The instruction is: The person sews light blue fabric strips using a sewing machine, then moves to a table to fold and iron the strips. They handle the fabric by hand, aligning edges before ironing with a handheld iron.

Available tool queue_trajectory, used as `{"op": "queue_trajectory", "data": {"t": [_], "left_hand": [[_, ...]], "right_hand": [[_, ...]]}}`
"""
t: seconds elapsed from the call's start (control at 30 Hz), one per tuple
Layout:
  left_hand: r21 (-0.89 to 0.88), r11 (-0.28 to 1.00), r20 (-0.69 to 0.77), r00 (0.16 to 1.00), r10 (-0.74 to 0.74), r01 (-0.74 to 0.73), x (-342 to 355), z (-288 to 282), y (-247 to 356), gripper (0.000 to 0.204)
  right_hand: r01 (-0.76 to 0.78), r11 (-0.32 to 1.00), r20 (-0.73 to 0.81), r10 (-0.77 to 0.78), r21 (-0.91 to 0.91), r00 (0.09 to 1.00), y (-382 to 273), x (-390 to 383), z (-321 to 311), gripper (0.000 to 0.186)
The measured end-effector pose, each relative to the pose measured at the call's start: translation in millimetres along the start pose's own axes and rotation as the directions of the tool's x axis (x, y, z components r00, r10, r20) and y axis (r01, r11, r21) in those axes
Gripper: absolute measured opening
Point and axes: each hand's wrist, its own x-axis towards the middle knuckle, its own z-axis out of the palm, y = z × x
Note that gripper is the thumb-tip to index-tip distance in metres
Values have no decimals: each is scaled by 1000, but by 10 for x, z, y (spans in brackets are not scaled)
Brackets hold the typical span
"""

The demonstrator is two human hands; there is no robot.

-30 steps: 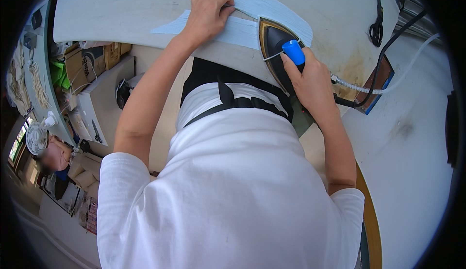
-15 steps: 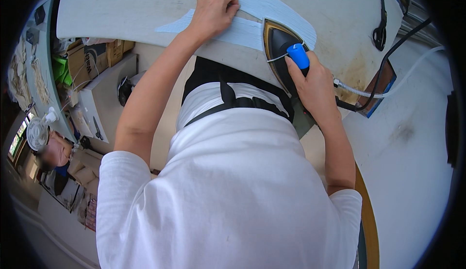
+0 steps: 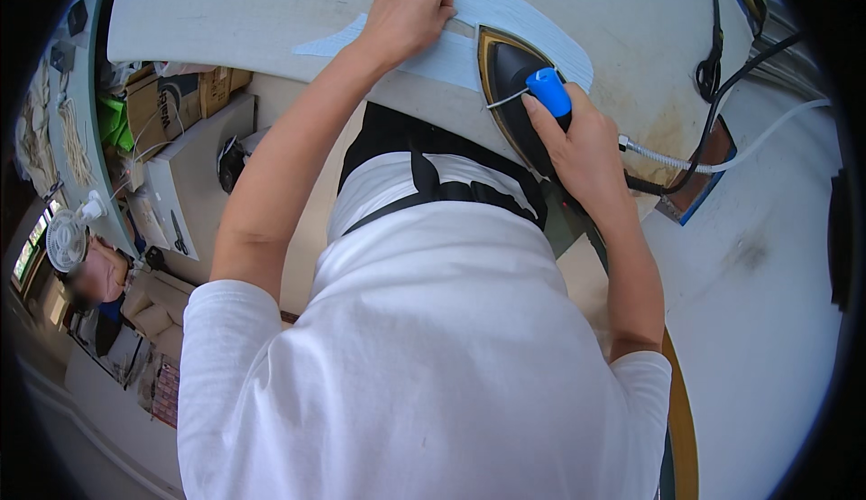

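Observation:
A pale blue piece of fabric (image 3: 520,10), curved in outline with a pointed tail at its left, lies flat on the padded ironing surface (image 3: 244,9). My left hand (image 3: 410,11) rests on it with the fingers curled closed at its inner edge; the fingertips are partly hidden. In my right hand (image 3: 585,144) is the handle of a steam iron (image 3: 510,76), dark with a brass-coloured rim and a blue grip top. The iron's tip points away from me, and its front lies against the fabric's lower strip, close to my left hand.
A white hose (image 3: 672,172) and a black cord (image 3: 713,112) trail right from the iron. Black scissors (image 3: 711,58) lie at the far right, and a brown board (image 3: 699,180) sits by the corner. Cardboard boxes (image 3: 144,112) stand left; another person (image 3: 101,270) is far behind them.
The iron has shifted slightly left and away from me. My left hand has moved a little right and away, still on the fabric.

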Motion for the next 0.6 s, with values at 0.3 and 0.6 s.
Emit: {"op": "queue_trajectory", "data": {"t": [0.3, 0.6], "left_hand": [[27, 999, -24, 999, 29, -28, -10, -43, 189, 16], [-77, 996, -198, 980, 17, -33, -156, -195, -238, 11]], "right_hand": [[44, 996, -15, -46, -83, 999, -44, -15, 2, 45], [-25, 993, 22, 27, -117, 999, -168, -26, 4, 43]]}}
